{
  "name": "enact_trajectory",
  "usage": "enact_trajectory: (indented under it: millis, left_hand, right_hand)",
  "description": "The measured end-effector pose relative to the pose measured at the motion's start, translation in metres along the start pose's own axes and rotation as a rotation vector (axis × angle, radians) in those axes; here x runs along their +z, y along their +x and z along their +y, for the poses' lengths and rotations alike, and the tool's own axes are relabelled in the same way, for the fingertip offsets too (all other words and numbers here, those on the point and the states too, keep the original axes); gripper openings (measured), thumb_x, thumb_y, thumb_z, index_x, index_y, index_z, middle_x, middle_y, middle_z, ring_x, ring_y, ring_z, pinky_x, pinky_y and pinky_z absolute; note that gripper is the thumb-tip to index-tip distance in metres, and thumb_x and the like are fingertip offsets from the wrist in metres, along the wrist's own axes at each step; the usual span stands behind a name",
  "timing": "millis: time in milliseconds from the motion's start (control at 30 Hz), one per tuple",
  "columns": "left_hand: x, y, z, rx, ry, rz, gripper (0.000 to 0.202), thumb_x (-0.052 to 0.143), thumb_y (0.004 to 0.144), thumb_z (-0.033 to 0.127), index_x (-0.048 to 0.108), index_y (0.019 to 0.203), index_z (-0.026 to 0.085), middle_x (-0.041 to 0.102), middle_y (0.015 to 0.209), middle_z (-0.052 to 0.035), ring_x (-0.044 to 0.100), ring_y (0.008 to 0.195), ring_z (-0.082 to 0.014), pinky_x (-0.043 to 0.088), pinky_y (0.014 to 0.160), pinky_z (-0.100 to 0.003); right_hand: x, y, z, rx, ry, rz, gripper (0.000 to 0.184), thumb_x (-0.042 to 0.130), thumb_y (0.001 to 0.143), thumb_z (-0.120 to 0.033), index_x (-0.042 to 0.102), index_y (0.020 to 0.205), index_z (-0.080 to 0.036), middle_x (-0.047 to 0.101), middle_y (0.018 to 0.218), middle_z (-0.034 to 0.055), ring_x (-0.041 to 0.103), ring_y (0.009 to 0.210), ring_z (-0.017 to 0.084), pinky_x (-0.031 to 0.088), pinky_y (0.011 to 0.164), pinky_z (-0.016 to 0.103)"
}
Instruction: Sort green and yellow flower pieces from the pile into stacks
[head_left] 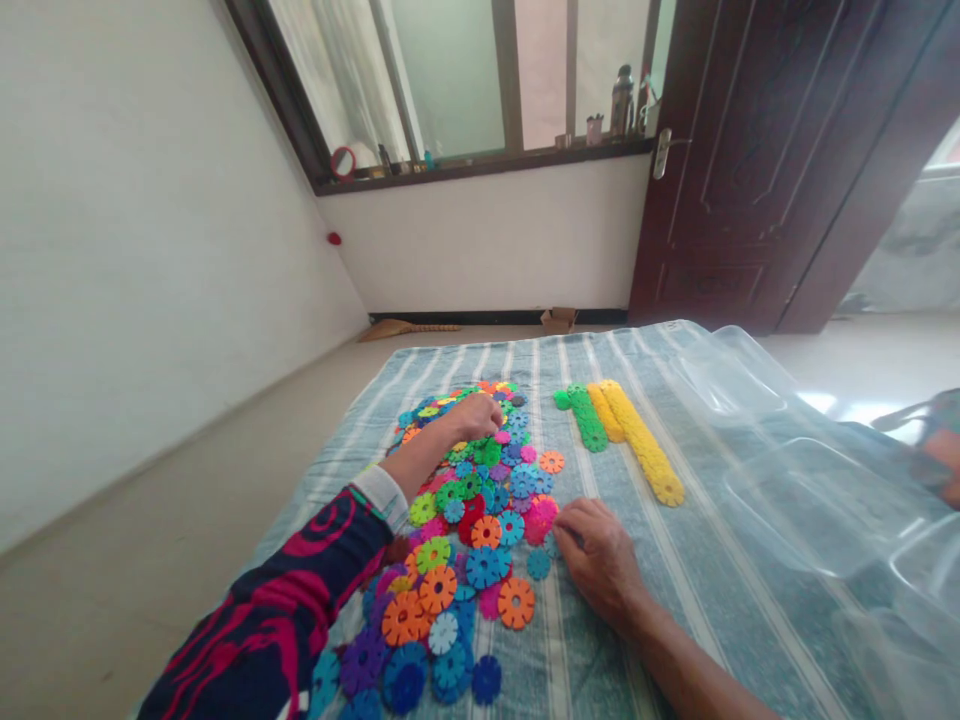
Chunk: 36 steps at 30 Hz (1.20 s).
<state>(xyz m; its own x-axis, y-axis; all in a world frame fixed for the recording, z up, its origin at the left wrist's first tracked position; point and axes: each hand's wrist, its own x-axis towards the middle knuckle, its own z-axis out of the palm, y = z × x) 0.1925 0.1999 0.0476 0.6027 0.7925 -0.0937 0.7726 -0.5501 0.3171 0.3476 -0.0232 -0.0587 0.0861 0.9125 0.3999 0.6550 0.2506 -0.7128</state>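
Head view, as it reaches me on the remote feed: nearest are the person's two bare hands; the left hand [474,418], reaching out of a dark sleeve with magenta swirls [262,610], presses into the far part of a heap of flower-shaped plastic discs [486,532], its fingers bunched narrow over the pieces, and I cannot tell from here whether they pinch one; the right hand [600,560] lies on a striped blue blanket [679,600] at the heap's right edge, its fingers loosely curled and close together, just beside a small blue disc [538,563], and I cannot tell if they hold anything; the heap mixes orange, blue, purple, green, pink and red discs, spread from the near blanket edge up the middle; further right, apart from it, lie a linked green strip [589,420] and two linked yellow strips [645,450], side by side; a clear plastic container [817,500] sits along the blanket's right side; past the blanket, a cardboard box [559,320] and a broom [409,330] lie on the floor by the wall; farthest, I see a dark wooden door [750,150] and a window sill [480,165] holding a metal bottle [621,100] and a round mirror [343,162].
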Motion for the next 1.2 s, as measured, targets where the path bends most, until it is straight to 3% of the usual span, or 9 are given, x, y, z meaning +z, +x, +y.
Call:
enact_trajectory:
  millis: [133,267,433,767,1033,1200]
  left_hand:
    - [0.002,-0.030,-0.011,0.002,0.020,-0.074,0.010,0.060,0.051,0.012,0.059,0.046,0.020,0.047,0.045,0.0044,0.046,0.055,-0.0122,0.030,0.055,-0.023]
    - [0.012,-0.043,-0.011,-0.008,0.084,-0.037,0.010,0.063,0.059,0.017,0.059,0.051,0.020,0.045,0.047,0.0037,0.045,0.054,-0.0131,0.028,0.054,-0.025]
    - [0.027,-0.042,-0.007,-0.087,0.184,0.045,0.007,0.067,0.064,0.023,0.062,0.059,0.020,0.055,0.058,0.0011,0.051,0.062,-0.0155,0.029,0.057,-0.026]
    - [0.031,-0.039,-0.009,-0.125,0.066,-0.031,0.009,0.070,0.061,0.023,0.063,0.062,0.017,0.054,0.058,0.0033,0.053,0.062,-0.0135,0.031,0.055,-0.024]
    - [0.034,-0.040,-0.016,-0.133,-0.146,-0.077,0.008,0.068,0.055,0.021,0.066,0.061,0.016,0.056,0.056,0.0034,0.052,0.060,-0.0125,0.035,0.056,-0.024]
    - [0.023,-0.037,-0.021,-0.117,-0.343,-0.081,0.011,0.066,0.054,0.024,0.068,0.061,0.015,0.057,0.056,0.0034,0.049,0.058,-0.0114,0.035,0.056,-0.023]
  right_hand:
    - [0.000,0.000,0.001,-0.016,-0.007,0.010,0.020,0.054,0.086,-0.016,0.068,0.073,-0.022,0.064,0.079,0.0018,0.054,0.080,0.016,0.038,0.075,0.028]
    - [0.000,-0.001,0.002,-0.027,-0.010,0.011,0.021,0.053,0.086,-0.015,0.068,0.073,-0.022,0.064,0.080,0.0018,0.054,0.079,0.016,0.038,0.075,0.028]
    - [0.000,-0.001,0.002,-0.021,-0.014,-0.002,0.021,0.053,0.087,-0.016,0.068,0.073,-0.022,0.064,0.080,0.0018,0.055,0.080,0.016,0.038,0.074,0.027]
    - [0.000,0.000,0.001,-0.011,-0.018,0.001,0.020,0.054,0.087,-0.016,0.068,0.074,-0.021,0.064,0.079,0.0017,0.054,0.080,0.016,0.036,0.074,0.027]
    - [-0.001,0.000,0.000,-0.002,-0.003,-0.005,0.019,0.055,0.087,-0.016,0.067,0.073,-0.020,0.063,0.079,0.0017,0.053,0.081,0.016,0.036,0.075,0.027]
    - [0.000,0.001,-0.003,0.008,0.001,0.005,0.020,0.055,0.086,-0.014,0.066,0.071,-0.020,0.063,0.078,0.0015,0.052,0.080,0.016,0.035,0.075,0.027]
